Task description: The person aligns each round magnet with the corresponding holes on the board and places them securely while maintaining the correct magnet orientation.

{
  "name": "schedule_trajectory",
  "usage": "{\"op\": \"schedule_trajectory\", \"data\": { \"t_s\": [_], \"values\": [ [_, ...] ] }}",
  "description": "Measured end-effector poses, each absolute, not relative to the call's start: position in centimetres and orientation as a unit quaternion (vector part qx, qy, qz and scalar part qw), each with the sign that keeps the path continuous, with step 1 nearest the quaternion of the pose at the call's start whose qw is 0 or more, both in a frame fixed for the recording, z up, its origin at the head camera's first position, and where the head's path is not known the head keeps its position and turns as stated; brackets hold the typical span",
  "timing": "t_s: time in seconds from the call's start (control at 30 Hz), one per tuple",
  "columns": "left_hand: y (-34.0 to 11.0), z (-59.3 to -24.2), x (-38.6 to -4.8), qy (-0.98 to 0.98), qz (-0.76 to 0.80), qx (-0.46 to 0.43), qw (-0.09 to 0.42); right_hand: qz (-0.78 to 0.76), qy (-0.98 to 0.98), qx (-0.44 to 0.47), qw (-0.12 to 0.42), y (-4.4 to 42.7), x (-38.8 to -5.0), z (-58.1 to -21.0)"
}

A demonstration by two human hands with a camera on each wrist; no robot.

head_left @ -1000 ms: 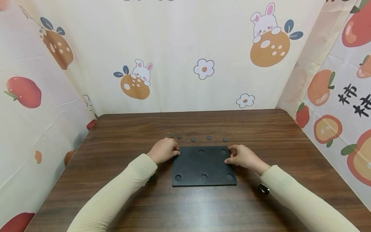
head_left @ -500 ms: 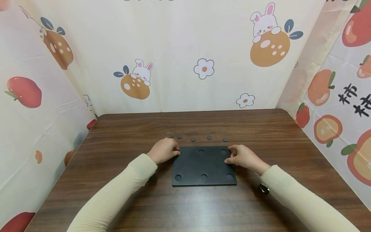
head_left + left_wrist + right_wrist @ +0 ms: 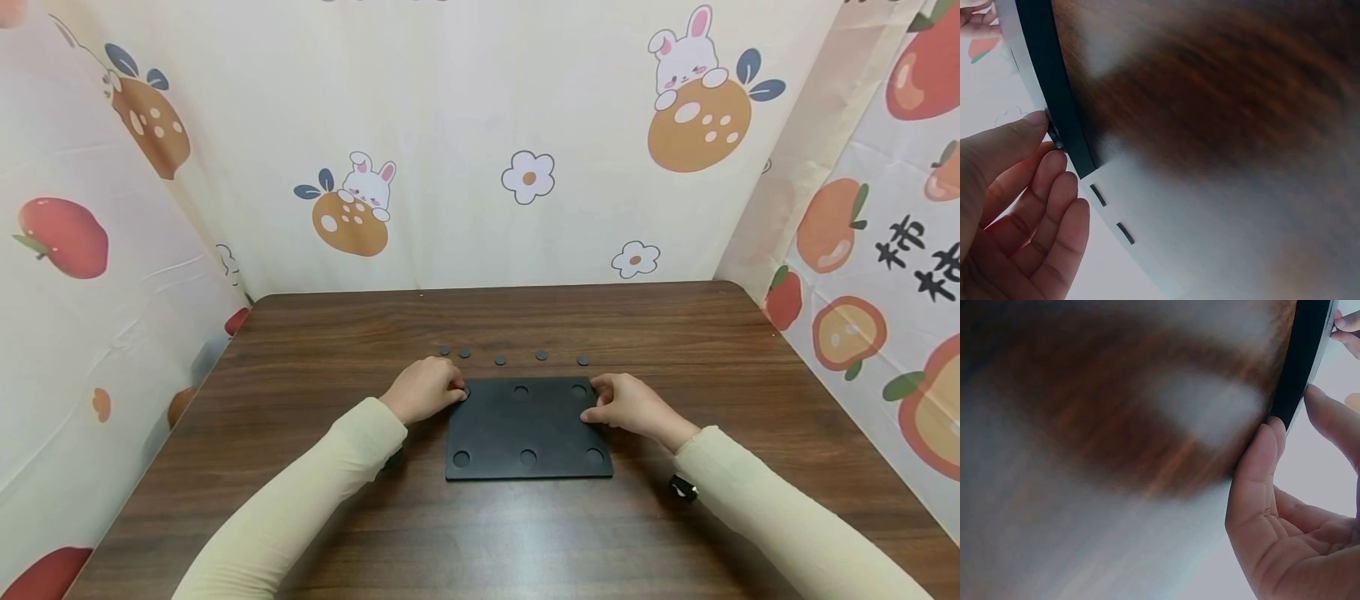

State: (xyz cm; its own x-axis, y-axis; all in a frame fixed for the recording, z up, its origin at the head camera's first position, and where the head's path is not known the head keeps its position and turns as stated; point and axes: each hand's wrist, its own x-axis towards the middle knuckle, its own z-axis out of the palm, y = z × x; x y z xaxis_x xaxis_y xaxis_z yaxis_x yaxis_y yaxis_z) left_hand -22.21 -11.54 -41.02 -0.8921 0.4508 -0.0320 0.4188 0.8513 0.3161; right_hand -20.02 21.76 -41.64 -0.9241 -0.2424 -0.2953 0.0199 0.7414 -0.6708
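L grip (image 3: 422, 390) pinches disc (image 3: 1054, 137), fingers (image 3: 1044, 184) curled; R grip (image 3: 628, 404) pinches blk board (image 3: 527, 427).

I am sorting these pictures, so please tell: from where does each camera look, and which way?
Head: on the head, facing forward and down at the table, board and discs; left hand, right hand and sleeves show.
Left wrist: on that wrist, facing the board's edge; left hand large, right hand in the top left corner.
Right wrist: on that wrist, facing the board's edge; right hand large, left hand in the top right corner.
Shared: both wrist views catch the board's edge and both hands.
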Motion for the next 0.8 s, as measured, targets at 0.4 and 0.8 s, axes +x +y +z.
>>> {"op": "schedule_trajectory", "data": {
  "t_s": [0.4,0.8],
  "values": [
    [-11.54,-40.98,-22.13,0.960,0.147,0.234,0.046,-0.356,0.913,-0.063,0.187,21.73,-20.01,-41.61],
    [-11.57,-40.86,-22.10,0.960,0.152,0.232,0.047,-0.355,0.914,-0.062,0.185,21.76,-20.02,-41.66]
  ]
}}
